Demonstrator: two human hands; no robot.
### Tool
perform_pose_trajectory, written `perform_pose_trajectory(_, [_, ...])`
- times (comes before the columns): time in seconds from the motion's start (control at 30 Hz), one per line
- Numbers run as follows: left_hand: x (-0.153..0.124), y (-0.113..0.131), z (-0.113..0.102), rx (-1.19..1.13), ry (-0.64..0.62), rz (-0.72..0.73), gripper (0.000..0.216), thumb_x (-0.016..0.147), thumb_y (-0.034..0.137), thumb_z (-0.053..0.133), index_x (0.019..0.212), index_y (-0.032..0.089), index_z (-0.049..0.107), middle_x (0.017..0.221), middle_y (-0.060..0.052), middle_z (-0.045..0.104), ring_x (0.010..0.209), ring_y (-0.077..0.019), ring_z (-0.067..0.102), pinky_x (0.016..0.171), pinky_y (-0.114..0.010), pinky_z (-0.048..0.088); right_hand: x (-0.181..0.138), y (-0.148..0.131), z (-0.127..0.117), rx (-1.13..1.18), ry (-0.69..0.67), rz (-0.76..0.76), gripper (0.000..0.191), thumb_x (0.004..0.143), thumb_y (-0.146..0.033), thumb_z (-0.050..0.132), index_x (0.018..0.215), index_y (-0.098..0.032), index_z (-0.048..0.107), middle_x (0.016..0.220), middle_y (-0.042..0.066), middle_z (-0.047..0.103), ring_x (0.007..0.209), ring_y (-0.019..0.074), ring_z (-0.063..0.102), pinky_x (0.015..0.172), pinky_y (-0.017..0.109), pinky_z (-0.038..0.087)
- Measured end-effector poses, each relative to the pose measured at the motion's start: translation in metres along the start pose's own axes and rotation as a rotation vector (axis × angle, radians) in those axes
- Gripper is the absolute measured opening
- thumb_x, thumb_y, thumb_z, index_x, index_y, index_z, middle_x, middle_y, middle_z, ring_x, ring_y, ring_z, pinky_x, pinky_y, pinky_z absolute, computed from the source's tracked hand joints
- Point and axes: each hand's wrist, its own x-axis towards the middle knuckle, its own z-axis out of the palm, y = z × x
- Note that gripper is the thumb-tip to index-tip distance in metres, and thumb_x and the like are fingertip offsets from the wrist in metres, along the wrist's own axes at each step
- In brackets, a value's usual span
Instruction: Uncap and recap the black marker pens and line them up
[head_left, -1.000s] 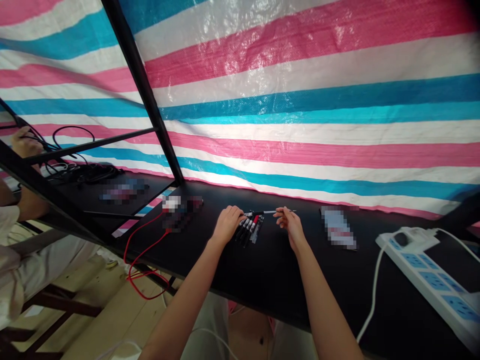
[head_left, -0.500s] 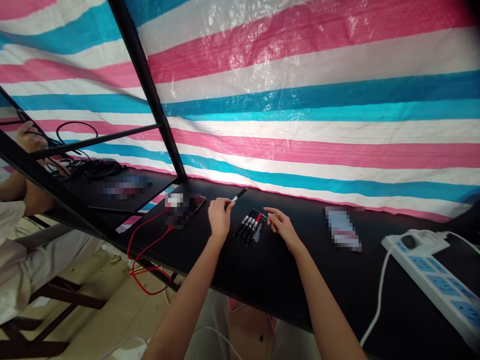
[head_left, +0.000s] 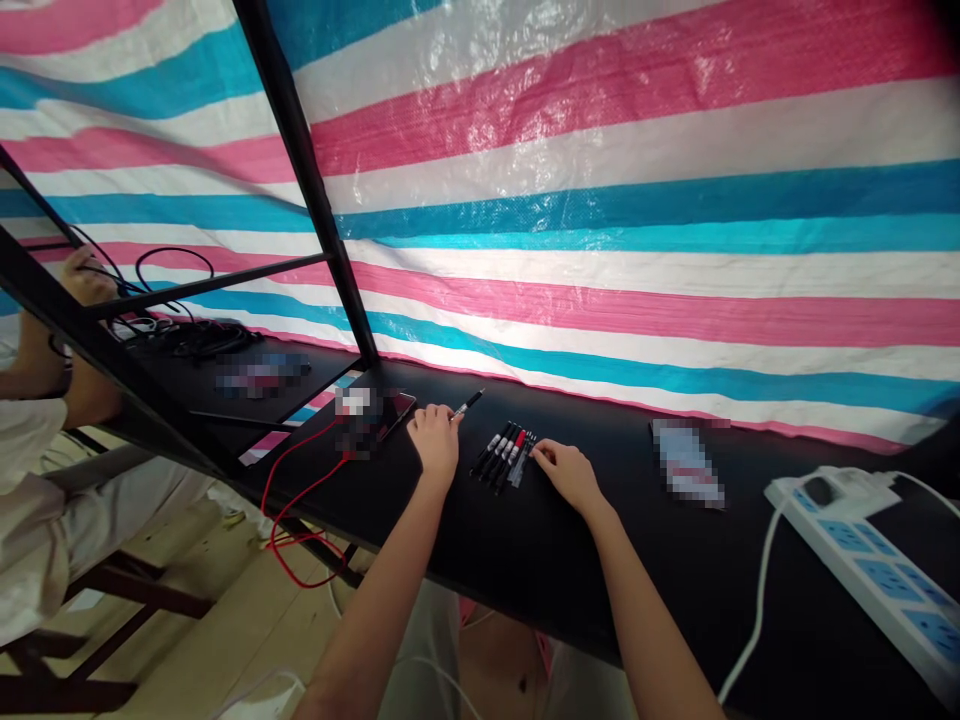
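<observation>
Centrally, the left hand (head_left: 435, 440) pinches a pen (head_left: 472, 402). Beside a row of pens (head_left: 501, 457), the right hand's (head_left: 568, 474) grip is unclear.

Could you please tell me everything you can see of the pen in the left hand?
The pen is slim, with a black section, a paler part beside the left hand and a narrow pointed end aimed away and to the right. The hand holds and hides its near end over the black table. Its material is unclear.
</observation>
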Motion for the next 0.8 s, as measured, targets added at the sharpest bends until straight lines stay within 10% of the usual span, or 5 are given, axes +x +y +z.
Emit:
perform_pose_trajectory(0.53, [-0.004,0.002,0.008,0.031,-0.067,0.035,0.022,0.081,0.032,0.049,0.097,0.017,0.051,0.095,-0.010,0.050,0.093,-0.0258,0.042,0.085,-0.043,0.029,-0.001,-0.002,0.003,-0.091,-0.014,-0.062,0.019,0.085,-0.035,0.041,0.085,-0.026,0.057,0.060,-0.003,0.055,0.058,0.0119,0.049,0.052,0.022,0.023])
perform_pose_trajectory(0.8, [-0.007,0.019,0.005,-0.458,-0.415,0.463,0.017,0.081,0.038,0.047,0.084,0.021,0.052,0.090,-0.001,0.053,0.087,-0.0168,0.047,0.078,-0.029,0.036,-0.001,-0.006,0.000,-0.098,-0.026,-0.018,0.010,0.077,-0.033,0.053,0.076,-0.023,0.056,0.063,-0.005,0.055,0.058,0.0098,0.049,0.052,0.021,0.024])
